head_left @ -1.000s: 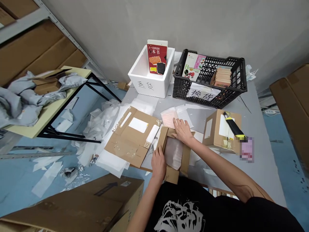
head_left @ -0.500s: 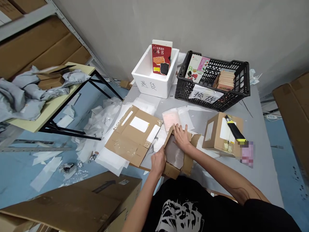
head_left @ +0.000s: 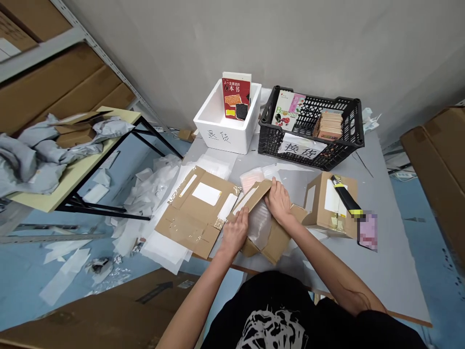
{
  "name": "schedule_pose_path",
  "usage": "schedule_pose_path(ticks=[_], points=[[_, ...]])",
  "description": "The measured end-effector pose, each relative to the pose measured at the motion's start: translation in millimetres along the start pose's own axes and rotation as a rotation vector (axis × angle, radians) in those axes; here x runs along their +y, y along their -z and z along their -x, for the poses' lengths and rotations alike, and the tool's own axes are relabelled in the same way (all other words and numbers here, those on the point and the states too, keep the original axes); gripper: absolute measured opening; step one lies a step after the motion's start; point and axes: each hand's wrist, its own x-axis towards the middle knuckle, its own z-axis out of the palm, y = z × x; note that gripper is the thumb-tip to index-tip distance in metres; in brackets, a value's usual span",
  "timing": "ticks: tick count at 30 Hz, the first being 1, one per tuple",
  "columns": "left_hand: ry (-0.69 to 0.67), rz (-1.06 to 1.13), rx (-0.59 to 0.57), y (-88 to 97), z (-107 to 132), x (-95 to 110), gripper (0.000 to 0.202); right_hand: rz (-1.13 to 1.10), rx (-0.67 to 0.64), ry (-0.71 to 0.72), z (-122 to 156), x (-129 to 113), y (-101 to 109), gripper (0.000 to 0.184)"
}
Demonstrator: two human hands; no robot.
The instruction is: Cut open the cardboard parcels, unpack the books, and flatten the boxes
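Note:
A cardboard box (head_left: 278, 242) stands opened in front of me at the table's near edge, its flaps unfolded. My left hand (head_left: 236, 230) is closed on the left end of a raised flap that bears a white label. At the flap's right end, my right hand (head_left: 279, 201) grips the cardboard, fingers curled over its edge. Translucent bubble wrap (head_left: 260, 225) shows inside the box between my hands; what it covers I cannot make out. Behind the flap lies a pinkish wrapped item (head_left: 253, 178). A flattened cardboard sheet (head_left: 198, 208) with white labels lies to the left.
A white foam box (head_left: 228, 133) with a red book (head_left: 236, 99) and a black crate (head_left: 308, 131) with books stand at the back. To the right, a utility knife (head_left: 345, 196) rests on a closed carton (head_left: 316, 203). Grey parcels (head_left: 39, 150) cover a side table.
The box flap has swung up and tilted, now showing its labelled outer face. My right hand has moved from the box's inside to the flap's edge. The view has shifted slightly.

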Motion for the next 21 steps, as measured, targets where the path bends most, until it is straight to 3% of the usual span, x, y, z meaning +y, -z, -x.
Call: schedule_pose_path(ticks=[4, 7, 11, 13, 17, 21], points=[[-0.115, -0.06, 0.085, -3.6, -8.9, -22.2, 0.056, -0.345, -0.146, 0.069, -3.3, 25.5, 11.4, 0.072], [-0.256, -0.107, 0.236, -11.2, -18.8, -46.5, 0.055, -0.739, -0.335, 0.054, -7.4, 54.0, 20.2, 0.064], [-0.439, -0.163, 0.469, -20.5, -33.0, -68.9, 0.05, -1.307, -0.631, -0.292, -12.9, 81.4, 21.3, 0.053], [-0.515, -0.152, 0.537, -21.0, -38.8, -73.9, 0.049, -1.498, -0.713, -0.464, -13.3, 88.8, 18.5, 0.049], [-0.644, -0.096, 0.581, -13.9, -45.3, -76.2, 0.047, -1.677, -0.872, -0.624, -9.8, 100.5, 11.8, 0.036], [-0.739, -0.028, 0.549, -6.0, -48.1, -77.5, 0.045, -1.609, -0.981, -0.709, -8.9, 106.5, 8.1, 0.032]])
